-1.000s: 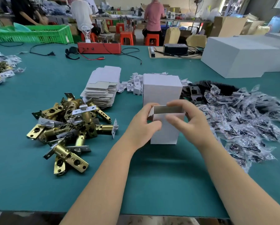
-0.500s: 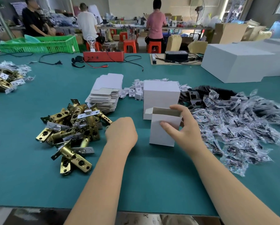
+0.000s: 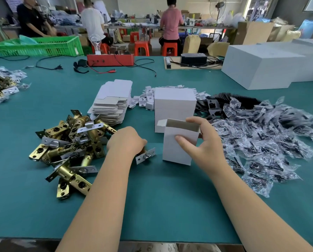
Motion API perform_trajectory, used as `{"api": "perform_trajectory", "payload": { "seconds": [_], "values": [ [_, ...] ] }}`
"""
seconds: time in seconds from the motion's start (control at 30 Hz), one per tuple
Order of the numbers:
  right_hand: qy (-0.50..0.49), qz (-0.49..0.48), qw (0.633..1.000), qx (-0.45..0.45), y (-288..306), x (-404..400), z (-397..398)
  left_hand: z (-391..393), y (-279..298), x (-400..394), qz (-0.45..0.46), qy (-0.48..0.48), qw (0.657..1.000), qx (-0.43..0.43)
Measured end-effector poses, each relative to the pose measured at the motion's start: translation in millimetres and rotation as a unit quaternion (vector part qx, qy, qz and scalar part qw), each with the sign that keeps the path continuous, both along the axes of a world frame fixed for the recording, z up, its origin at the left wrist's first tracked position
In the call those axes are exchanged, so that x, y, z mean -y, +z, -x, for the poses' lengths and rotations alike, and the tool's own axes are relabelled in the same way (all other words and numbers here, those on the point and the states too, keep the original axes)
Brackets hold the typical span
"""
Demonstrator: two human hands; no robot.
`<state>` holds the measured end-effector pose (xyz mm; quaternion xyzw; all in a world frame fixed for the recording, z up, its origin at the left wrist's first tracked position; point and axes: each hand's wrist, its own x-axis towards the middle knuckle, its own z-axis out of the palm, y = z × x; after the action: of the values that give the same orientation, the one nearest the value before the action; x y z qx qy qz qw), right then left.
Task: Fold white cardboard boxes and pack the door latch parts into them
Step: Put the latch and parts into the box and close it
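On the green bench (image 3: 161, 197), the right hand (image 3: 204, 146) holds the open white box (image 3: 178, 144) upright. It may tip, because the grip is only near the top. The left hand (image 3: 126, 142) grips a door latch (image 3: 145, 155), which may snag on the flap.

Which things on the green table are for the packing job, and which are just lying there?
For the job:
open white box, held by the right hand
door latch, gripped by the left hand
pile of brass latches
stack of flat box blanks

Just lying about:
red electrical box
green crate
black cables
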<state>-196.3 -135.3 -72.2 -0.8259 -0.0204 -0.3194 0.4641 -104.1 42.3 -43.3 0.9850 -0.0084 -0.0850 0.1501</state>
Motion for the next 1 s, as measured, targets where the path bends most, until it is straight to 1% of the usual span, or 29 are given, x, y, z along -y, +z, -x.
{"api": "perform_trajectory", "payload": {
  "seconds": [0.1, 0.17, 0.23, 0.33, 0.43, 0.47, 0.5, 0.53, 0.6, 0.8, 0.9, 1.0],
  "values": [
    [0.001, 0.017, 1.000, 0.001, 0, 0, -1, 3, 5, 1, 0.063, -0.027, 0.998, 0.000],
    [-0.001, 0.020, 1.000, 0.000, 0, 1, -1, 10, 14, -1, 0.140, -0.031, 0.990, 0.020],
    [0.003, 0.002, 1.000, -0.012, -1, 0, -1, 18, 29, -7, 0.231, -0.022, 0.971, 0.056],
    [0.017, -0.045, 0.998, -0.032, -1, 0, -2, 35, 62, -15, 0.350, -0.026, 0.927, 0.137],
    [0.016, -0.046, 0.998, -0.033, -3, 0, -3, 54, 95, -5, 0.458, -0.083, 0.857, 0.223],
    [0.016, -0.046, 0.998, -0.033, -4, 0, -3, 59, 101, 4, 0.480, -0.105, 0.836, 0.244],
    [0.016, -0.046, 0.998, -0.033, -4, 0, -3, 64, 104, 15, 0.486, -0.125, 0.824, 0.264],
    [0.017, -0.047, 0.998, -0.035, -5, 0, -3, 67, 103, 27, 0.475, -0.143, 0.820, 0.286],
    [0.022, -0.053, 0.998, -0.032, -5, 0, -3, 74, 94, 49, 0.436, -0.164, 0.826, 0.316],
    [0.024, -0.065, 0.997, -0.019, -7, 0, -4, 76, 49, 66, 0.373, -0.147, 0.836, 0.374],
    [0.021, -0.047, 0.999, -0.015, -7, -1, -5, 77, 43, 63, 0.346, -0.152, 0.832, 0.406],
    [0.017, -0.049, 0.998, -0.020, -4, -4, -5, 74, 40, 61, 0.286, -0.153, 0.833, 0.448]
  ]
}}
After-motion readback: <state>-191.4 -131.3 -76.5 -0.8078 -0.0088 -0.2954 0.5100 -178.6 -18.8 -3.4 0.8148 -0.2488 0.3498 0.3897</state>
